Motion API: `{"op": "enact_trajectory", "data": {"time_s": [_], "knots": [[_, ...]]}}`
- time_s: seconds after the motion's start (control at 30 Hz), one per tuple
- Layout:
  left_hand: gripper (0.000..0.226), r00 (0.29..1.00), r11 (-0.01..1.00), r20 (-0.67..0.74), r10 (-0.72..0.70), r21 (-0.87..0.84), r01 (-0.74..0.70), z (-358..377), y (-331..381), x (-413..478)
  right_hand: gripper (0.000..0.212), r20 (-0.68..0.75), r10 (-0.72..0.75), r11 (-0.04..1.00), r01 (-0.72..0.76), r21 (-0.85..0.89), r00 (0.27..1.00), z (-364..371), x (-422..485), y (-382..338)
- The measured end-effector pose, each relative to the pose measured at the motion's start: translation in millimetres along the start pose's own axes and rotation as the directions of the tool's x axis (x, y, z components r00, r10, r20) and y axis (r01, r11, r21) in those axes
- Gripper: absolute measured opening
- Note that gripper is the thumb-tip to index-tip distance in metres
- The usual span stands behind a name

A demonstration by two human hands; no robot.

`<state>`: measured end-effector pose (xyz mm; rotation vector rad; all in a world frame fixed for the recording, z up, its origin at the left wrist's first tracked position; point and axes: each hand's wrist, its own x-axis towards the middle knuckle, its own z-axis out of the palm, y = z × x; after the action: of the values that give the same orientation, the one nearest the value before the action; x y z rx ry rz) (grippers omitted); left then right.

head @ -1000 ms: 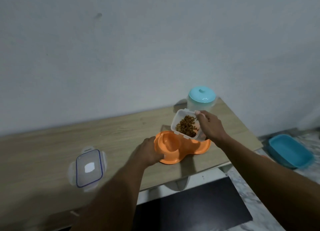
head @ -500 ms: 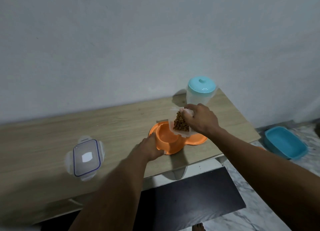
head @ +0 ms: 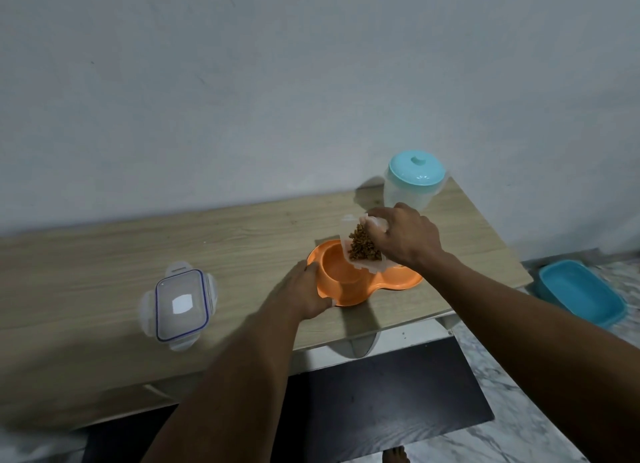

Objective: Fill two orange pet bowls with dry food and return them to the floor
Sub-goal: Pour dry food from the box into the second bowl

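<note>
Pouring slowly seems smart: right hand [head: 406,241] grip wraps the tilted kibble tub [head: 369,266], left hand [head: 304,293] grip holds the orange bowl [head: 341,291].

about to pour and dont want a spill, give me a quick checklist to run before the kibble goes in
1. Container aimed at the cup: ok, it is tilted with its lower edge over the left cup of the orange bowl.
2. Bowl steadied: ok, the left hand holds its near-left rim.
3. Grip on the container: ok, the right hand grips it from above.
4. Left cup ready: ok, no kibble shows in it yet.
5. Right cup: cannot tell, it is hidden behind the container and the hand.
6. Bowl fully on the table: ok, though near the front edge.
</note>
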<state>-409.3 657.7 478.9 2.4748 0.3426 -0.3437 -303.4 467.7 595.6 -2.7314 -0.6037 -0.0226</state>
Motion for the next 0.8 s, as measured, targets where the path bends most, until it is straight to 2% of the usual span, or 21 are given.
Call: {"op": "enact_trajectory", "data": {"time_s": [0.23,0.6,0.8], "knots": [[0.096,0.999,1.000,0.049,0.005,-0.015,-0.004,-7,5,-5,0.048,0.012,-0.011,0.999,0.012,-0.037,1.000,1,0,-3],[0.102,0.994,0.999,0.109,-0.021,-0.025,0.024,-15,11,-7,0.048,0.001,-0.044,0.996,0.044,-0.078,0.999,0,0,-2],[0.098,0.988,0.998,0.144,-0.056,-0.034,0.062,-18,14,-7,0.049,-0.004,-0.045,0.997,0.045,-0.070,0.999,1,1,-4]]}}
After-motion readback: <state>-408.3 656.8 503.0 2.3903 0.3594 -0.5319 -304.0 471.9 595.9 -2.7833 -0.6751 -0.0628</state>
